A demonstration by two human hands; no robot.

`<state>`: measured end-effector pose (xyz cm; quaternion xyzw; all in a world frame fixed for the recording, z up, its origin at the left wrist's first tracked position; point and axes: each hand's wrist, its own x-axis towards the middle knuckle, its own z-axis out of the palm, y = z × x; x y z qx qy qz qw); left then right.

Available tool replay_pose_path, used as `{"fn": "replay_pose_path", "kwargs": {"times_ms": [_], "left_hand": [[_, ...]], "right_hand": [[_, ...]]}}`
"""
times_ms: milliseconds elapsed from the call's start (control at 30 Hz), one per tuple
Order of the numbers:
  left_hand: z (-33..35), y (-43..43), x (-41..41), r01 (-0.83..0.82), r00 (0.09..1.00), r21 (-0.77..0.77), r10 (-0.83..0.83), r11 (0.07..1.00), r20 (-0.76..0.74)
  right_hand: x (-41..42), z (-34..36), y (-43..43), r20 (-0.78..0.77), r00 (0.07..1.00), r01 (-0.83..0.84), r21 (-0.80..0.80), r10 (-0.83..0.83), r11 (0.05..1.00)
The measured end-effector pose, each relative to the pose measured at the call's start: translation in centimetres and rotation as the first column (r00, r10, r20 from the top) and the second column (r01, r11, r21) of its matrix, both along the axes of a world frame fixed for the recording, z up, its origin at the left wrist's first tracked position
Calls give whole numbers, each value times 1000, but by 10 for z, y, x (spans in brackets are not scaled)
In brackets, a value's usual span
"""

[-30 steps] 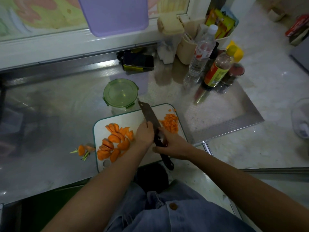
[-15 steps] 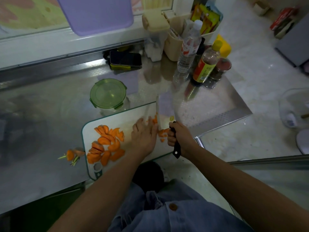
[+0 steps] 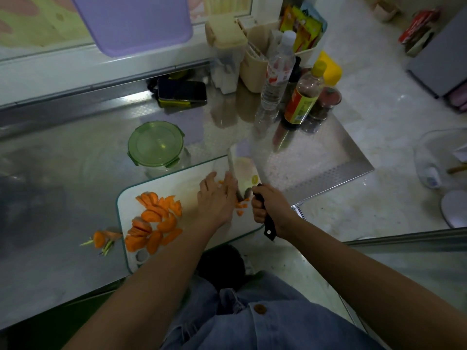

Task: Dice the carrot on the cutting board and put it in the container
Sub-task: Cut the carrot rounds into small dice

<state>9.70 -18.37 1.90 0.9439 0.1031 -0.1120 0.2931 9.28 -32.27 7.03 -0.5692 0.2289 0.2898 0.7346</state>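
Cutting board (image 3: 177, 180), white, on steel counter. Carrot slices (image 3: 154, 221) heaped on its left half; diced carrot (image 3: 241, 206) at its right edge, between the two hands. Left hand (image 3: 217, 195): fingers straight, close together, laid against the cleaver (image 3: 243, 170) blade. Right hand (image 3: 267, 208): fingers wrapped round the black handle. Container (image 3: 155, 144), green lid on, just beyond the board. Carrot top (image 3: 101, 239) on the counter, left of the board.

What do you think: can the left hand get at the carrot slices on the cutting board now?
Probably yes: the left hand is open, holding nothing, and only bare cutting board separates it from the carrot slices.
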Motion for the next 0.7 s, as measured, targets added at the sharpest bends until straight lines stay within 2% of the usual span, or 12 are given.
{"fn": "replay_pose_path", "kwargs": {"times_ms": [100, 167, 267, 400, 533, 700], "left_hand": [[1, 5, 1, -78, 997, -19, 78, 997, 19], [1, 9, 1, -33, 999, -20, 34, 999, 39], [-1, 24, -5, 20, 992, 56, -26, 998, 121], [-6, 53, -22, -89, 987, 108, 73, 990, 146], [-13, 73, -40, -74, 992, 254, 45, 964, 119], [-14, 77, -54, -117, 982, 266, 71, 957, 177]], "right_hand": [[2, 5, -2, 29, 999, -26, -18, 26, 1000], [1, 5, -1, 41, 997, -61, -30, 62, 998], [-3, -2, 2, 77, 989, -122, -53, 125, 991], [-16, -22, 3, 181, 939, -246, -234, 291, 940], [-22, -40, -4, 223, 830, -378, -447, 510, 811], [-9, -41, -31, 134, 665, -514, -631, 734, 581]]}}
